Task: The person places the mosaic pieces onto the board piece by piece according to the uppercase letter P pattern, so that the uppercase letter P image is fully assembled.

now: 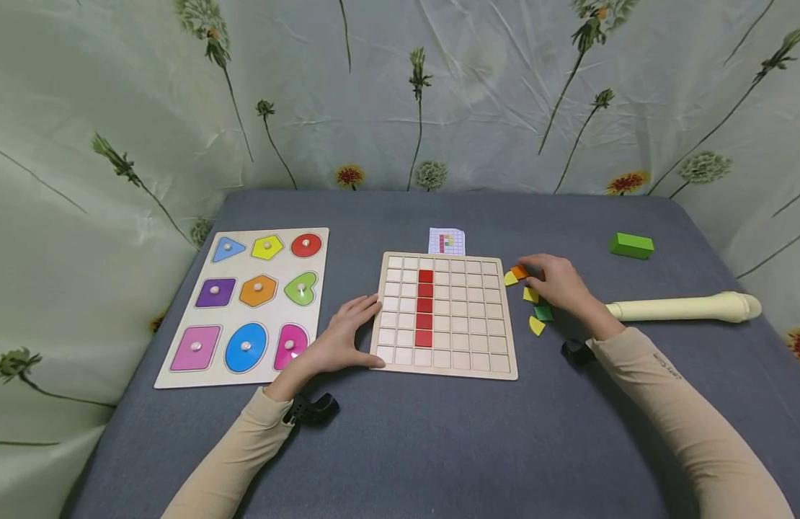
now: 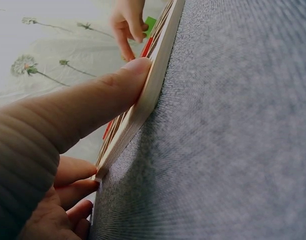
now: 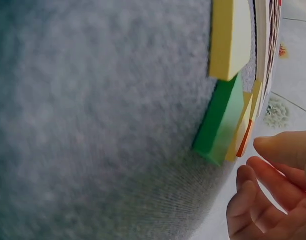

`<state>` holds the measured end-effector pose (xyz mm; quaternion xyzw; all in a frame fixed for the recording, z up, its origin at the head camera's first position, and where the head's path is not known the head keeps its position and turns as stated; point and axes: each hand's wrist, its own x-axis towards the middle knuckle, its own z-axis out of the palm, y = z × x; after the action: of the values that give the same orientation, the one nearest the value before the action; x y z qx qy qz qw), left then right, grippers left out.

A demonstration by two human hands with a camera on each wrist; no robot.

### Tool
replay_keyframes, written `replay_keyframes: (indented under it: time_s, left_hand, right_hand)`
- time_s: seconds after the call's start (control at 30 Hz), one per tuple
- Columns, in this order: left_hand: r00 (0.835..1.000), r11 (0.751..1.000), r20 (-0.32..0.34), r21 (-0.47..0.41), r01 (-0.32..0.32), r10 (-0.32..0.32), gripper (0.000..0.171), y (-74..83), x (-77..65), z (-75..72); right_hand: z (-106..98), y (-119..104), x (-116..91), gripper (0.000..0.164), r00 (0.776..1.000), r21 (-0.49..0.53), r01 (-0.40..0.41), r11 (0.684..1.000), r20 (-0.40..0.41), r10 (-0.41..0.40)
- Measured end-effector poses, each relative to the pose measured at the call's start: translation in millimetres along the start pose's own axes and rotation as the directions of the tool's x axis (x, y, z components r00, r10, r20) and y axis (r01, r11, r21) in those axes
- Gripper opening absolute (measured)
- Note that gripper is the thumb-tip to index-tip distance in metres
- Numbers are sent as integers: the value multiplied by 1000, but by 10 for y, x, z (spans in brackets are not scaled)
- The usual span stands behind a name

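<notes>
A square wooden grid board (image 1: 452,362) lies on the table, with a column of several red square tiles (image 1: 424,304) in its third column. Along its left edge rests my left hand (image 1: 338,335), thumb over the near left corner and fingers at the side. My right hand (image 1: 558,282) hovers over small pieces right of the board, fingertips by an orange piece (image 1: 520,272). Thumb and forefinger stand apart in the right wrist view. Around it lie yellow quarter-round pieces (image 1: 536,326), another yellow piece (image 1: 530,295) and a green piece (image 1: 543,313).
A small pattern card (image 1: 447,241) pokes out behind the board. To the left lies a knobbed shape puzzle (image 1: 202,303). A green block (image 1: 630,245) and a cream recorder-like tube (image 1: 685,308) lie at the right. A flowered curtain (image 1: 374,94) hangs behind the table.
</notes>
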<state>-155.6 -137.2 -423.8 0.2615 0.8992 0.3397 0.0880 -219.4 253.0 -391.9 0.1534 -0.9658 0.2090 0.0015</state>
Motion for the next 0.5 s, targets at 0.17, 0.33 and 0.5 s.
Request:
replay_keyframes:
  time_s: [0.17,0.33,0.5]
  left_hand:
    - [1000,1000,5,-3,3,-3,97,-10,6,8]
    - [1000,1000,10,-6,6,-6,97,-7,11,2]
    - [1000,1000,13,-4,9,-8,97,0,12,-6]
  right_hand:
    - [28,36,26,38,998,22,42,999,41,-43]
    - [48,57,40,37,998,-4,32,999,45,-32]
    - [48,57,46,34,999,-57,17,998,32,-15]
